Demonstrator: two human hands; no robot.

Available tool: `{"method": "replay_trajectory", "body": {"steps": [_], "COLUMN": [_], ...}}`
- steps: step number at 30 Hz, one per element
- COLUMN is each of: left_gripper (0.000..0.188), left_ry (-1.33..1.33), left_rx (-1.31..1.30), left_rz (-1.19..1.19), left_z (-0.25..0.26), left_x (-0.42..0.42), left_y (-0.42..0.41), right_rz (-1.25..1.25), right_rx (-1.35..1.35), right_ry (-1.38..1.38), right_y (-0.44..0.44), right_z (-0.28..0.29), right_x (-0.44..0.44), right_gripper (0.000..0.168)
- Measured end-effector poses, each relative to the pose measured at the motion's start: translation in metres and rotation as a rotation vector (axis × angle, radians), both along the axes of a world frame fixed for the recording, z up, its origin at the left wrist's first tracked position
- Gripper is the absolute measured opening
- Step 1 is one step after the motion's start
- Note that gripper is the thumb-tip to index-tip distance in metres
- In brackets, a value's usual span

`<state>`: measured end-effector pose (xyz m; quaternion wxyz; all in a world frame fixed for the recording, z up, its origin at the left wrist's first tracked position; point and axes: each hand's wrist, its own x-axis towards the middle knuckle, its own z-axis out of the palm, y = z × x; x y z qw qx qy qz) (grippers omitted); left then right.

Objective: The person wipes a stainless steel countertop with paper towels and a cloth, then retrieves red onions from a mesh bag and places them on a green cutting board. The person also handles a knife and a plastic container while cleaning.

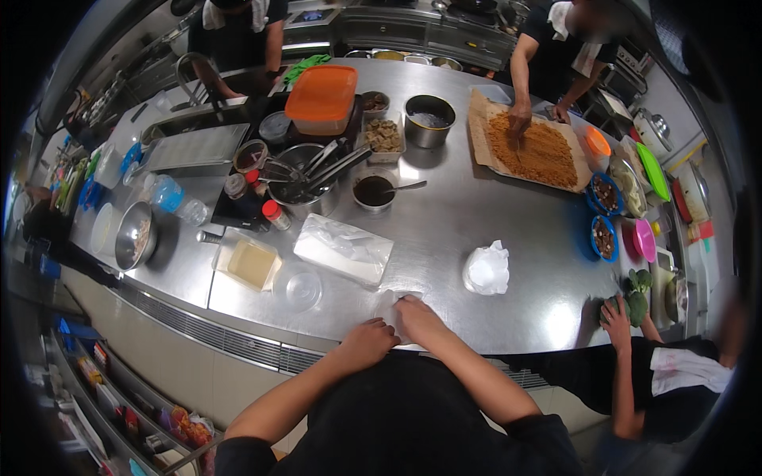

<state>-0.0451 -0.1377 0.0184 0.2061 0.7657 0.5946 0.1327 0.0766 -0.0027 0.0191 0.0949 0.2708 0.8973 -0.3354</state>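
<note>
Both of my hands are at the near edge of a stainless steel table (440, 202). Between them lies a small translucent white sheet or wrapper (390, 302). My right hand (417, 318) rests on it with bent fingers, which hide part of it. My left hand (370, 340) lies at its lower left, fingers curled; whether it grips the sheet cannot be told. Just beyond is a plastic-wrapped white stack (343, 250), apparently paper or wrappers. To its left are a round clear lid (299, 290) and a container of pale yellowish liquid (252, 263). A crumpled white paper bundle (487, 269) stands to the right.
A bowl of dark sauce with a spoon (374, 189), a pot of utensils (306, 178) and a steel pot (430, 121) stand farther back. A co-worker's hand (520, 117) touches brown crumbs on a lined tray (536, 152). Another person's hand (616, 321) holds broccoli (637, 303) at right.
</note>
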Motion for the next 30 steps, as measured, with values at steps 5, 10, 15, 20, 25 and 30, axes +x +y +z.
{"method": "replay_trajectory", "body": {"steps": [5, 10, 15, 20, 25, 30], "left_gripper": [0.024, 0.024, 0.035, 0.042, 0.038, 0.042], "left_ry": [0.037, 0.032, -0.292, -0.053, 0.081, -0.124], "left_rx": [0.054, 0.326, 0.425, 0.718, 0.454, 0.607], "left_rz": [0.021, 0.034, 0.513, 0.991, 0.686, 0.833], "left_z": [-0.002, 0.004, 0.036, 0.070, 0.071, 0.080], "left_x": [-0.004, -0.007, -0.029, -0.106, -0.173, -0.164], "left_y": [0.002, 0.013, 0.008, 0.039, 0.047, 0.040], "right_rz": [-0.054, -0.101, -0.223, -0.324, -0.154, -0.001], "right_rx": [0.018, 0.036, 0.112, 0.100, 0.361, 0.236], "right_ry": [0.051, 0.033, 0.154, 0.411, 0.755, 0.418], "right_y": [0.001, 0.005, 0.028, 0.028, 0.019, 0.054], "right_z": [-0.007, 0.012, 0.011, 0.050, 0.093, 0.109], "right_x": [0.002, -0.001, 0.020, 0.011, -0.098, -0.160], "right_gripper": [0.039, 0.042, 0.028, 0.037, 0.052, 0.027]}}
